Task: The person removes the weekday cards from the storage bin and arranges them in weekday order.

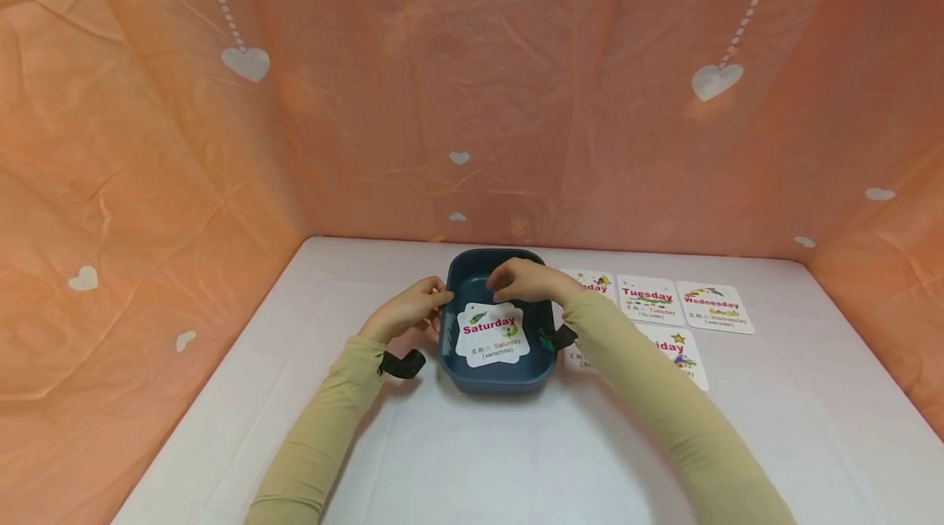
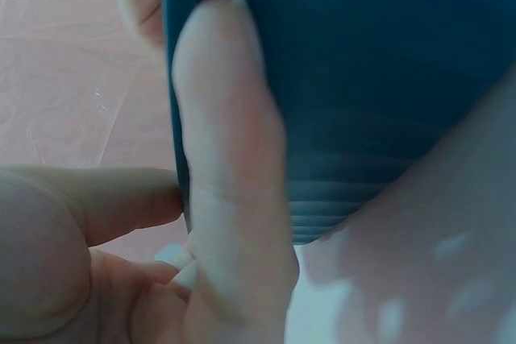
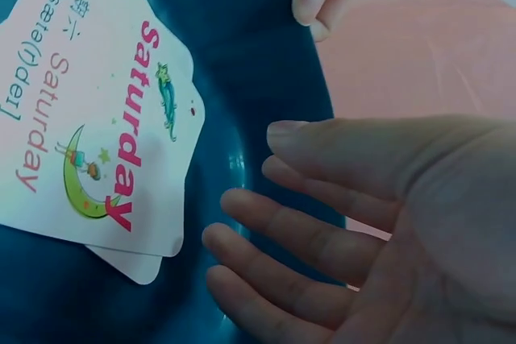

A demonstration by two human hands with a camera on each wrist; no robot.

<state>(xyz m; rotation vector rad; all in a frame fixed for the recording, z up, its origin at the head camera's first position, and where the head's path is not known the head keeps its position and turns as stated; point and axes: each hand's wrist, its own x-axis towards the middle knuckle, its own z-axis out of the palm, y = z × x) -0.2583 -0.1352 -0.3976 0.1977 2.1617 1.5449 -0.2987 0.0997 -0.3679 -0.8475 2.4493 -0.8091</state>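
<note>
A dark blue plastic bin (image 1: pixel 496 385) stands on the table. My left hand (image 1: pixel 407 310) pinches its left wall at the rim, digits on both faces of it in the left wrist view. Inside, a white Saturday flash card (image 1: pixel 490 337) lies face up over another card, whose corners stick out. My right hand (image 1: pixel 533 279) hovers over the bin's back right part, behind the Saturday card. Its fingers (image 3: pixel 286 227) are spread and slightly bent in the right wrist view, with nothing held between them and the thumb.
Right of the bin, several day cards lie in two rows, among them Tuesday (image 1: pixel 651 300), Wednesday (image 1: pixel 714 308) and Friday (image 1: pixel 682 353). My right sleeve (image 1: pixel 642 369) partly covers some. An orange curtain (image 1: pixel 516 140) with white hearts hangs behind the white table (image 1: pixel 442 459).
</note>
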